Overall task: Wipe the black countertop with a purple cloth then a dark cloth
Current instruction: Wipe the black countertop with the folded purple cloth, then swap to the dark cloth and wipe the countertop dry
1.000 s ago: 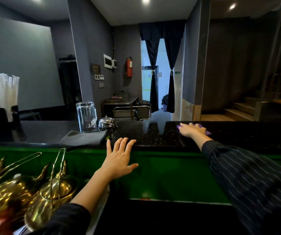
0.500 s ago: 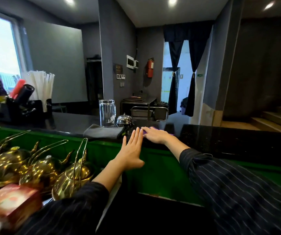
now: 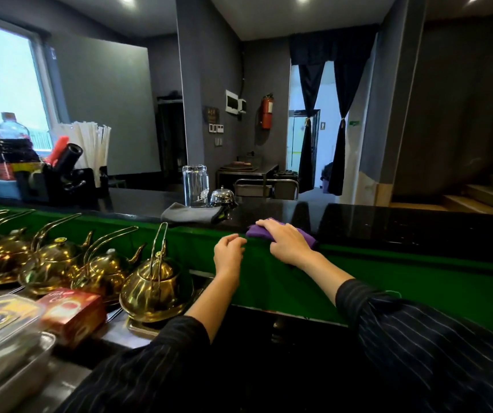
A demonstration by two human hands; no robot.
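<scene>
Black countertop [image 3: 388, 225], right hand [image 3: 287, 239] (flat) pressing purple cloth [image 3: 258, 231]

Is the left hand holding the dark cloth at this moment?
No: the left hand is empty by the green counter front, while the dark cloth lies folded, untouched, on the black countertop beside the glass.

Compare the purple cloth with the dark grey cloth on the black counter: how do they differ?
The purple cloth lies bunched under the right hand at the counter's near edge; the dark grey cloth lies folded flat and untouched, further left beside the clear glass. Purple looks smaller, though partly covered. Both rest on the black countertop.
</scene>
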